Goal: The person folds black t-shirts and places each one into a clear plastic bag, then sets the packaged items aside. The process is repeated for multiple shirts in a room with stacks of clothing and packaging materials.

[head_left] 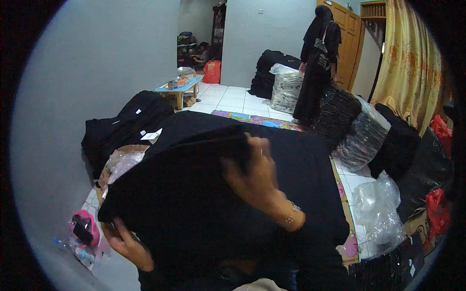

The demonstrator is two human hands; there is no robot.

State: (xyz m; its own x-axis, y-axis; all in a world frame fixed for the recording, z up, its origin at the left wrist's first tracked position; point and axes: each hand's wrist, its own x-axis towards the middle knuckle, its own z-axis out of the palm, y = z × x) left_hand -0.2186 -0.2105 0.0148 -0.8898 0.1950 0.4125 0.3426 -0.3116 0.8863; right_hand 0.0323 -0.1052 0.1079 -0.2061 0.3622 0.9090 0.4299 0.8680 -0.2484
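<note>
A black cloth (174,179), probably a garment, is spread in front of me with its far edge lifted. My left hand (127,246) is closed on its near left corner. At the raised far right edge, my right hand (252,177) is slightly blurred, with its fingers bent round the cloth. More black fabric (296,150) lies flat beneath and beyond it, so the two are hard to tell apart. A bracelet (291,217) circles my right wrist.
Black garments (128,116) are stacked at left beside clear plastic wrapping (121,162). A pink basket (92,230) stands on the floor. To the right are wrapped bundles (361,133) and crumpled clear plastic (376,208). A person in black (318,63) stands beyond, near a low table (179,87).
</note>
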